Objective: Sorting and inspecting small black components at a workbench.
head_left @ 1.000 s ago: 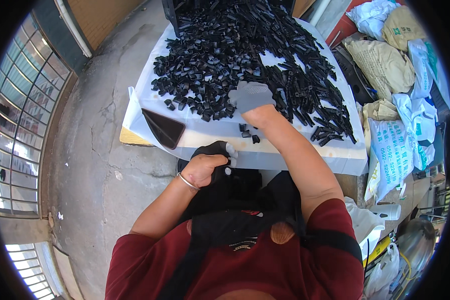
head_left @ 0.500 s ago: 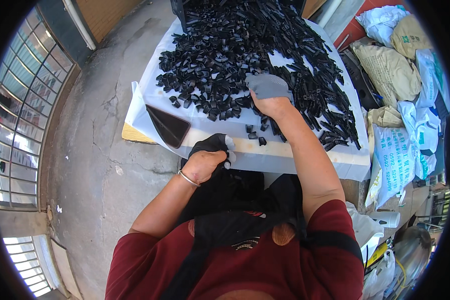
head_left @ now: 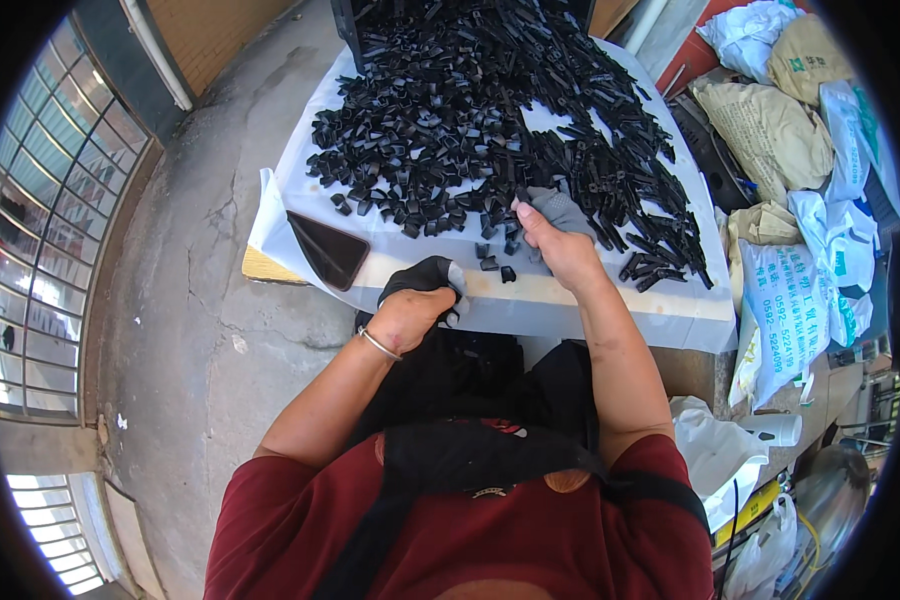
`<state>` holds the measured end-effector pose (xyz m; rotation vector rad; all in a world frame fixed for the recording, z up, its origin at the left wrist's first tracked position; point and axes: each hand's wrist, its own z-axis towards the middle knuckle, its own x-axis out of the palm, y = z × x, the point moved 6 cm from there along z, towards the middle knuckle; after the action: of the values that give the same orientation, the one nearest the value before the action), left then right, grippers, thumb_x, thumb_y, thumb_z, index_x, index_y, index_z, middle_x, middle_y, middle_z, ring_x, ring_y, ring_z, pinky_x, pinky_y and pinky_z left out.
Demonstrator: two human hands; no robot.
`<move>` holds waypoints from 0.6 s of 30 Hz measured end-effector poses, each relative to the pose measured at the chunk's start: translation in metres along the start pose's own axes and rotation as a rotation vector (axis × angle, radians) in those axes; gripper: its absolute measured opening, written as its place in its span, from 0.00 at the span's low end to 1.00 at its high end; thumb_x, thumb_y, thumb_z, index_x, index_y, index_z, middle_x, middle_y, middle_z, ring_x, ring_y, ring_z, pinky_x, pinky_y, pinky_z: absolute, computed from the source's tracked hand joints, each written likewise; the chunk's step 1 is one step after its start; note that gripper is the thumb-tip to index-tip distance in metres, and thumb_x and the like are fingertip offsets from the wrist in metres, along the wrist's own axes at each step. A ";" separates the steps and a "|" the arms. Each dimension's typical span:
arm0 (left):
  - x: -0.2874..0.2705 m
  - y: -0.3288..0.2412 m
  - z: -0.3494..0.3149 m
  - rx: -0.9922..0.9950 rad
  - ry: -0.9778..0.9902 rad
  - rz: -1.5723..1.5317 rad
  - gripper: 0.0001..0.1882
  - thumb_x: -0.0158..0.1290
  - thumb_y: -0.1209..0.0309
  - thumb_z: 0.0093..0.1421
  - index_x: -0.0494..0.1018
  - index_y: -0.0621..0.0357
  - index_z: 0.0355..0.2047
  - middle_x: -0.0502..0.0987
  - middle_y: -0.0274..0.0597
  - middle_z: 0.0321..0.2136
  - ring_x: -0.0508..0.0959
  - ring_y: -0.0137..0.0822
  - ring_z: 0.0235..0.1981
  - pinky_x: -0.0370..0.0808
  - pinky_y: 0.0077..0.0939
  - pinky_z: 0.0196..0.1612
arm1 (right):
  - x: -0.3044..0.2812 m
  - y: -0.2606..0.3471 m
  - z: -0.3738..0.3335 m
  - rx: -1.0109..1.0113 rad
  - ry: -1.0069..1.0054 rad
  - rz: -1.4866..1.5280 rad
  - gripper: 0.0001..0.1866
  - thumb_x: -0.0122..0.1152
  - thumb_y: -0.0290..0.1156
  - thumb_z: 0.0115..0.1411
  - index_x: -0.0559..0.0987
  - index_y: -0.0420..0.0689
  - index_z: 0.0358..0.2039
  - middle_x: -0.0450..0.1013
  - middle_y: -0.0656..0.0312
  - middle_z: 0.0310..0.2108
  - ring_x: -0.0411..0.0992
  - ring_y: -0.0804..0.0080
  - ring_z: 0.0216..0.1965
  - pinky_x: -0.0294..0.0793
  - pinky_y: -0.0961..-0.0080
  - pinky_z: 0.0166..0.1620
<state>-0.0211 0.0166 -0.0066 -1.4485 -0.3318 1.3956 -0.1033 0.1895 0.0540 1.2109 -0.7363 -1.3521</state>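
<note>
My left hand (head_left: 420,295), in a black glove with pale fingertips, is curled closed at the table's front edge. Whatever its fingers hold, if anything, is hidden. Over the front of the heap, my right hand (head_left: 562,237) wears a grey glove, its bare thumb pressed toward the fingers. A dark bit shows at those fingertips, too small to name. Left of it lie many short, curved black plastic pieces (head_left: 410,150). Long, narrow black plastic strips (head_left: 660,170) spread to its right. A few loose curved pieces (head_left: 488,264) sit just in front of the heap, between my hands.
White sheeting (head_left: 610,315) covers the table and hangs over its front edge. A dark phone (head_left: 328,250) lies at the front left, partly under a fold. Stuffed sacks (head_left: 765,135) and a printed white bag (head_left: 782,310) crowd the right side. Barred windows (head_left: 55,220) stand left.
My right hand has drawn back toward me and turned, leaving the curved pieces it was over, its thumb now showing. My left hand stays closed near the table edge, slightly raised.
</note>
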 end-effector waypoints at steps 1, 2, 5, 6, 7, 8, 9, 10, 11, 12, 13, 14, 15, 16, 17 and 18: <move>0.000 -0.004 0.000 -0.002 0.002 0.000 0.07 0.43 0.76 0.52 0.69 0.58 0.31 0.73 0.45 0.33 0.74 0.37 0.34 0.70 0.25 0.38 | -0.001 0.012 -0.008 -0.235 0.016 -0.276 0.12 0.54 0.37 0.56 0.75 0.43 0.35 0.69 0.62 0.26 0.63 0.75 0.21 0.61 0.78 0.23; -0.005 -0.014 0.003 -0.148 -0.001 -0.085 0.07 0.43 0.76 0.52 0.69 0.57 0.32 0.73 0.46 0.32 0.75 0.38 0.33 0.70 0.26 0.37 | 0.002 0.022 -0.022 -0.468 0.027 -0.557 0.13 0.55 0.38 0.55 0.77 0.43 0.35 0.70 0.60 0.26 0.65 0.69 0.22 0.63 0.74 0.25; -0.004 -0.004 -0.001 -0.350 0.036 -0.086 0.08 0.43 0.73 0.54 0.69 0.56 0.34 0.73 0.48 0.31 0.75 0.38 0.32 0.71 0.26 0.37 | 0.004 0.054 -0.054 -0.314 0.108 -0.976 0.12 0.56 0.38 0.52 0.78 0.46 0.35 0.71 0.57 0.27 0.69 0.58 0.28 0.67 0.65 0.31; 0.000 0.000 -0.003 -0.392 0.090 -0.002 0.09 0.44 0.71 0.55 0.69 0.55 0.36 0.73 0.47 0.30 0.75 0.38 0.32 0.70 0.26 0.38 | 0.003 0.048 -0.060 -0.221 0.213 -1.214 0.13 0.57 0.38 0.51 0.77 0.47 0.36 0.72 0.56 0.28 0.69 0.57 0.29 0.68 0.64 0.33; 0.001 -0.002 -0.003 -0.396 0.089 -0.001 0.09 0.44 0.71 0.55 0.69 0.55 0.36 0.73 0.47 0.30 0.75 0.38 0.32 0.70 0.26 0.38 | -0.001 0.039 -0.066 -0.113 0.253 -1.262 0.15 0.58 0.36 0.49 0.76 0.49 0.39 0.72 0.55 0.29 0.70 0.55 0.31 0.68 0.64 0.35; -0.001 -0.008 0.001 -0.400 0.000 -0.051 0.10 0.45 0.69 0.54 0.69 0.55 0.37 0.73 0.48 0.30 0.75 0.39 0.33 0.70 0.26 0.38 | -0.006 0.036 -0.073 -0.108 0.250 -1.263 0.15 0.58 0.36 0.49 0.76 0.49 0.39 0.72 0.55 0.29 0.70 0.55 0.31 0.68 0.64 0.35; -0.005 -0.012 0.003 -0.404 -0.090 -0.101 0.11 0.46 0.67 0.54 0.68 0.55 0.38 0.74 0.48 0.30 0.75 0.40 0.33 0.70 0.26 0.37 | -0.011 0.033 -0.079 -0.136 0.236 -1.222 0.14 0.57 0.33 0.50 0.75 0.49 0.40 0.71 0.56 0.27 0.70 0.57 0.30 0.69 0.66 0.34; -0.006 -0.016 0.004 -0.403 -0.087 -0.101 0.11 0.46 0.67 0.54 0.68 0.55 0.38 0.74 0.48 0.30 0.75 0.40 0.33 0.70 0.26 0.37 | -0.014 0.033 -0.083 -0.164 0.224 -1.180 0.14 0.56 0.30 0.51 0.75 0.49 0.40 0.71 0.56 0.26 0.70 0.59 0.29 0.69 0.68 0.34; -0.006 -0.022 0.006 -0.380 -0.071 -0.105 0.13 0.47 0.65 0.54 0.68 0.56 0.39 0.74 0.47 0.30 0.75 0.40 0.32 0.70 0.26 0.37 | -0.016 0.034 -0.086 -0.158 0.220 -1.181 0.14 0.56 0.30 0.51 0.75 0.49 0.40 0.71 0.56 0.26 0.70 0.59 0.29 0.69 0.68 0.34; -0.006 -0.025 0.007 -0.357 -0.055 -0.109 0.15 0.48 0.64 0.54 0.67 0.57 0.41 0.74 0.46 0.30 0.75 0.39 0.31 0.70 0.26 0.37 | -0.016 0.032 -0.089 -0.093 0.266 -0.933 0.13 0.53 0.27 0.51 0.74 0.47 0.39 0.70 0.57 0.25 0.70 0.62 0.29 0.69 0.70 0.34; -0.005 -0.026 0.007 -0.356 -0.051 -0.108 0.15 0.48 0.64 0.54 0.67 0.57 0.41 0.74 0.46 0.30 0.75 0.39 0.31 0.70 0.26 0.37 | -0.016 0.030 -0.092 -0.031 0.307 -0.684 0.13 0.50 0.23 0.51 0.74 0.45 0.39 0.70 0.58 0.25 0.70 0.66 0.29 0.69 0.72 0.35; -0.002 -0.026 0.007 -0.351 -0.019 -0.176 0.16 0.49 0.66 0.54 0.67 0.58 0.42 0.74 0.44 0.30 0.74 0.36 0.30 0.71 0.25 0.36 | -0.015 0.030 -0.094 -0.031 0.304 -0.683 0.13 0.50 0.23 0.51 0.74 0.45 0.39 0.70 0.58 0.25 0.70 0.66 0.29 0.69 0.72 0.35; 0.001 -0.025 0.007 -0.346 0.013 -0.243 0.17 0.50 0.67 0.54 0.66 0.59 0.43 0.74 0.42 0.30 0.73 0.33 0.28 0.71 0.25 0.34 | -0.008 0.029 -0.097 -0.024 0.388 -0.463 0.13 0.47 0.22 0.51 0.73 0.43 0.39 0.69 0.59 0.27 0.69 0.68 0.29 0.69 0.72 0.36; 0.003 -0.018 0.006 -0.346 0.013 -0.241 0.17 0.50 0.67 0.54 0.66 0.59 0.43 0.74 0.42 0.30 0.73 0.33 0.28 0.71 0.25 0.34 | 0.000 0.030 -0.100 -0.018 0.469 -0.240 0.13 0.45 0.20 0.51 0.72 0.42 0.38 0.69 0.60 0.29 0.69 0.70 0.30 0.68 0.73 0.38; 0.010 -0.010 0.004 -0.375 0.115 -0.196 0.19 0.51 0.71 0.52 0.65 0.60 0.45 0.74 0.40 0.31 0.73 0.30 0.28 0.71 0.23 0.32 | 0.006 0.024 -0.106 0.230 0.455 -0.010 0.12 0.46 0.21 0.52 0.70 0.40 0.39 0.68 0.61 0.34 0.69 0.71 0.33 0.68 0.72 0.39; 0.016 -0.006 0.002 -0.403 0.216 -0.150 0.22 0.52 0.74 0.51 0.64 0.61 0.47 0.73 0.38 0.33 0.72 0.27 0.27 0.71 0.22 0.31 | 0.010 0.024 -0.107 0.228 0.456 -0.008 0.12 0.46 0.21 0.52 0.70 0.40 0.39 0.68 0.61 0.34 0.69 0.71 0.33 0.68 0.72 0.39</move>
<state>-0.0158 0.0319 -0.0105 -1.8438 -0.5944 1.0773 0.0057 0.1985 0.0443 1.6331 -0.5651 -0.9605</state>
